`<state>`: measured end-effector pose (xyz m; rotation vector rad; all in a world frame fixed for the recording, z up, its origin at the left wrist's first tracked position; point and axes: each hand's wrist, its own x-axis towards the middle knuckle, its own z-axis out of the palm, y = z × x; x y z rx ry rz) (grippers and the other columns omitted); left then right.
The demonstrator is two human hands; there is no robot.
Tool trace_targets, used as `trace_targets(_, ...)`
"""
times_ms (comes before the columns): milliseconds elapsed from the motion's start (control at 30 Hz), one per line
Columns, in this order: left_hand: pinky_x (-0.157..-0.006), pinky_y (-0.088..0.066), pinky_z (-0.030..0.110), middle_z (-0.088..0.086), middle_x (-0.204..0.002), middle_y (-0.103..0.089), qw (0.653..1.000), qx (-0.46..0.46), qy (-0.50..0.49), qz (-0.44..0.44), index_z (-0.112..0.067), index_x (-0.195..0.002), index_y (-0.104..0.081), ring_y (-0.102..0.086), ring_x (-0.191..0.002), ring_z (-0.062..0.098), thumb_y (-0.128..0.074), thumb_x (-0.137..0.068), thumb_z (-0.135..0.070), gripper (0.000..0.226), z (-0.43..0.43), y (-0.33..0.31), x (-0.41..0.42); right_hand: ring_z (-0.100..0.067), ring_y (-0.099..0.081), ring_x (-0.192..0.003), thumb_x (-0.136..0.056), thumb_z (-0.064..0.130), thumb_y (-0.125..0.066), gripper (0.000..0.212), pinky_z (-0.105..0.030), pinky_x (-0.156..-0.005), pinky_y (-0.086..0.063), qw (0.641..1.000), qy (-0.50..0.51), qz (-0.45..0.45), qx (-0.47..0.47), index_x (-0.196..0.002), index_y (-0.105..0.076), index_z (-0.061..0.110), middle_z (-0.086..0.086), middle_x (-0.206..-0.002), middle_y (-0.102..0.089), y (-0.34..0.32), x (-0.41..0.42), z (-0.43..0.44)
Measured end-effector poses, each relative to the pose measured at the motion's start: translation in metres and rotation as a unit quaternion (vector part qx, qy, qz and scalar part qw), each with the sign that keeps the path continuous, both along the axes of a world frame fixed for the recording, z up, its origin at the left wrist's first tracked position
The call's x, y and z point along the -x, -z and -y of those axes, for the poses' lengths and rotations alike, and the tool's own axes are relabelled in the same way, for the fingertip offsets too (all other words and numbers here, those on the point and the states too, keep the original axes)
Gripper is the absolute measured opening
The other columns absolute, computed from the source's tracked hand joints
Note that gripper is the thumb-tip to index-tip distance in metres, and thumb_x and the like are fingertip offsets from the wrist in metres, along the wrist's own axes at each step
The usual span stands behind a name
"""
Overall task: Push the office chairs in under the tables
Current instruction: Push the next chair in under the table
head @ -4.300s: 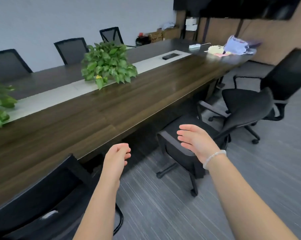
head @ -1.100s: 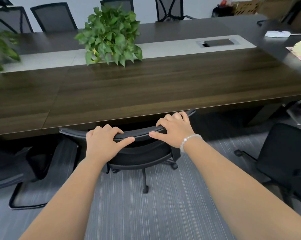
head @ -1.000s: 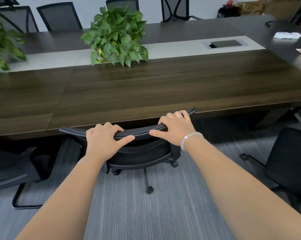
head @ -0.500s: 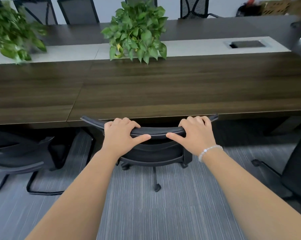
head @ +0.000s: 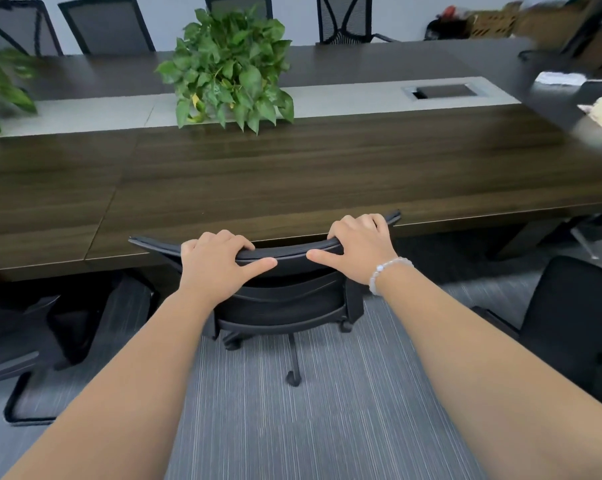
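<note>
One long dark wood-grain conference table (head: 327,174) fills the upper half of the view, a pale grey strip along its centre and a recessed cable hatch set into that strip on the right. Next in size, the black mesh-backed swivel chair (head: 285,299) stands square to the near edge; its curved top rail lies right at the table lip, seat and arms apparently hidden beneath the top, castors showing on the grey striped carpet (head: 292,427). A second black office chair (head: 576,323) sits at the right, angled and well out from the table, judged not yet pushed in. A black sled-base chair (head: 19,341) at the left is already tucked under. A bushy green potted plant (head: 230,71) stands on the centre strip, well behind the work. Left hand (head: 216,265) clasps the top rail, fingers curled over the far side, thumb laid along the near face; right hand (head: 358,251), with a pale bead bracelet at the wrist, grips the same rail the same way further right. Step in hand, by judgement: final seating of this chair, nearly done. Next move likely calls for a last short straight push, even pressure from both hands so the chair does not swivel, then letting go and turning to the right-hand chair.
</note>
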<state>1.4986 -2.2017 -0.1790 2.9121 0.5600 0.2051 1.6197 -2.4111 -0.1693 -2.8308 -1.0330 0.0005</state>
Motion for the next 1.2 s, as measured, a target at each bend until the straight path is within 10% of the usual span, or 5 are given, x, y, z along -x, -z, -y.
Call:
trace_targets(300, -0.104, -0.025, 0.038, -0.014, -0.122, -0.062, 0.994, 0.109, -0.021, -0.015, -0.039, -0.123, -0.058, -0.050, -0.122, 0.014, -0.051, -0.071, -0.076, 0.064, 0.015, -0.014, 0.016, -0.016, -0.042, -0.128, -0.086, 0.058, -0.051, 0.053, -0.043, -0.119, 0.003, 0.976, 0.029, -0.172, -0.130, -0.128, -0.051, 0.026, 0.008, -0.126, -0.057, -0.015, 0.026, 0.010)
trace_targets(467, -0.090, -0.045, 0.027, -0.010, -0.105, -0.065, 0.882, 0.446, -0.056, 0.141, -0.026, -0.117, -0.058, -0.061, -0.103, 0.009, -0.053, -0.094, -0.026, 0.023, 0.063, -0.048, 0.030, -0.012, -0.058, -0.113, -0.095, 0.020, -0.051, 0.029, -0.037, -0.102, -0.046, 0.805, 0.127, -0.373, -0.443, -0.124, -0.054, 0.019, 0.002, -0.126, -0.058, -0.045, 0.052, 0.038)
trace_targets(600, -0.066, -0.049, 0.021, -0.009, -0.099, -0.063, 0.835, 0.504, -0.070, 0.209, -0.025, -0.107, -0.062, -0.061, -0.084, 0.005, -0.050, -0.095, -0.017, 0.018, 0.133, -0.086, 0.034, -0.019, -0.065, -0.102, -0.095, 0.012, -0.052, 0.023, -0.029, -0.084, -0.055, 0.681, 0.186, -0.451, -0.546, -0.118, -0.056, 0.014, -0.009, -0.121, -0.061, -0.078, 0.070, 0.097)
trace_targets(1200, -0.080, -0.047, 0.029, -0.010, -0.102, -0.062, 0.826, 0.540, 0.152, 0.049, -0.033, -0.093, -0.058, -0.059, -0.090, 0.002, -0.050, -0.095, -0.026, 0.011, 0.617, -0.122, 0.124, -0.012, -0.064, -0.093, -0.094, 0.014, -0.052, 0.018, -0.030, -0.088, -0.053, 0.722, 0.358, -0.251, -0.536, -0.108, -0.062, 0.019, 0.001, -0.105, -0.066, -0.134, 0.262, 0.609)
